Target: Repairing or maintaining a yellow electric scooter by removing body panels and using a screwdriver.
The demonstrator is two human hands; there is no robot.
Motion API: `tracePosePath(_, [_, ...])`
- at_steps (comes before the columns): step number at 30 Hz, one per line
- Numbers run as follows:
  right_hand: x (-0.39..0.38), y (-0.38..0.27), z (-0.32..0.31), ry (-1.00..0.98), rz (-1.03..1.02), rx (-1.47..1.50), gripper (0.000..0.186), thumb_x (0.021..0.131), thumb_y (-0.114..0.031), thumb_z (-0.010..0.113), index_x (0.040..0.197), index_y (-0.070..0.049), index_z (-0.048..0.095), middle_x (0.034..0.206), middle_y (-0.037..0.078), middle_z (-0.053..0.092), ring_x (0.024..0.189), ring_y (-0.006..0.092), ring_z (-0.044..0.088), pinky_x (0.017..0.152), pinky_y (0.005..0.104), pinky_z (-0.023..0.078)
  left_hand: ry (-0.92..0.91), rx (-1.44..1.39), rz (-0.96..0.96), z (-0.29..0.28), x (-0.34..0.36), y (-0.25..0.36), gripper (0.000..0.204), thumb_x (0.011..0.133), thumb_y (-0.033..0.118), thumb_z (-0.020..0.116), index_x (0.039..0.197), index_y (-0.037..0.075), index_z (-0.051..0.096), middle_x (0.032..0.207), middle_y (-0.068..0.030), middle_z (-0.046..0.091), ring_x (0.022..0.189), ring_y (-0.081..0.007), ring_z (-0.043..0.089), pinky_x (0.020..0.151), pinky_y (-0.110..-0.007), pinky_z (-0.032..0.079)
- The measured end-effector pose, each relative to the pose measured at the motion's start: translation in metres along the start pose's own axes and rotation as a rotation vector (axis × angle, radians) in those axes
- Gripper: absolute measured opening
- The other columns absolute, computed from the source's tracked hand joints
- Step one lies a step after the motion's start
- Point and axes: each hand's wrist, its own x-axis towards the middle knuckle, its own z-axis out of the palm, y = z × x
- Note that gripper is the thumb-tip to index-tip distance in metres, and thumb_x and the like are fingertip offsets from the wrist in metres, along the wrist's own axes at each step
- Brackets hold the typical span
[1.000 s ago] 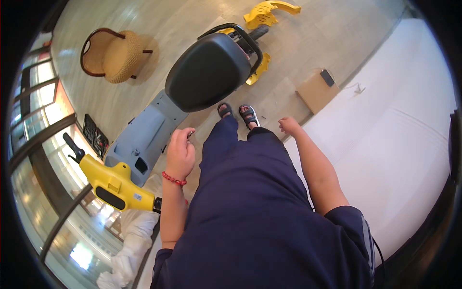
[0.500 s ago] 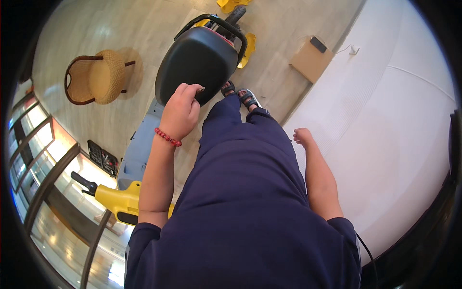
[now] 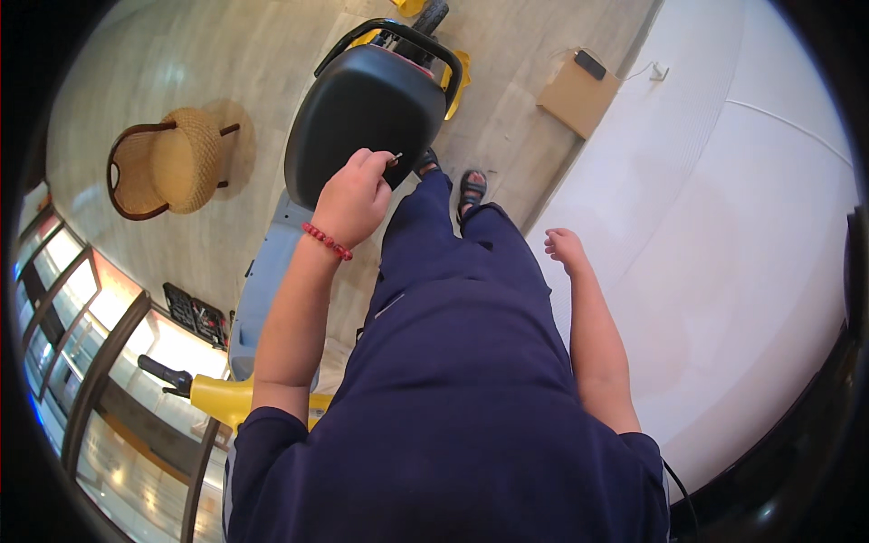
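Note:
My left hand [image 3: 355,196], with a red bead bracelet [image 3: 327,242] at the wrist, is in front of the scooter's black seat [image 3: 367,113]. Its thumb and fingers pinch a small metal piece [image 3: 396,157], dark with a bright tip, too small to name surely. My right hand [image 3: 565,249] hangs at my side near the white wall, fingers loosely curled, with nothing showing in them. The scooter stands to my left, partly stripped. A black grab rail [image 3: 403,29] rings the seat's rear, and a grey-blue body panel [image 3: 256,281] runs toward the yellow front [image 3: 217,398].
A wicker chair [image 3: 186,163] stands on the floor at the far left. Beside the scooter lies an open black tool case [image 3: 195,315]. A cardboard box [image 3: 575,95] with a phone [image 3: 590,64] on it sits by the white wall [image 3: 724,271]. Yellow panels [image 3: 457,81] lie beyond the seat.
My left hand has shifted slightly right with the small metal piece, whose bright tip now shows. My feet have stepped apart, and the view has moved a little.

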Motion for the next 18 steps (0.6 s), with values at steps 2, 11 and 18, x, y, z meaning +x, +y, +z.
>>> tracePosePath(2, [0.002,0.006,-0.001,0.006,0.005,0.01,0.03,0.082,-0.018,0.045,0.106,-0.001,0.055,0.083,0.007,0.058,0.067,0.0152,0.056,0.056,0.0266,0.045,0.004,0.008,0.01,0.002,-0.006,0.001,0.024,0.074,-0.001,0.048,0.097,0.001,0.054,0.083,-0.0139,0.053,0.073,-0.0289,0.055,0.067,-0.034,0.045])
tracePosePath(11, [0.001,0.033,0.0,-0.04,0.038,-0.075,0.03,0.083,-0.022,0.048,0.104,-0.001,0.055,0.083,0.008,0.058,0.067,0.0164,0.057,0.056,0.0286,0.046,0.091,0.077,-0.102,0.011,-0.044,-0.015,0.021,0.075,0.004,0.048,0.094,0.003,0.055,0.087,-0.0135,0.055,0.077,-0.0314,0.056,0.067,-0.038,0.047])
tracePosePath(18, [0.008,0.051,-0.026,-0.011,-0.039,-0.008,0.03,0.082,-0.022,0.049,0.102,-0.001,0.056,0.079,0.007,0.058,0.065,0.0144,0.056,0.055,0.0271,0.045,0.104,0.068,-0.11,0.056,-0.075,0.007,0.02,0.076,0.008,0.047,0.094,0.005,0.055,0.09,-0.0137,0.056,0.081,-0.0324,0.056,0.07,-0.039,0.046])
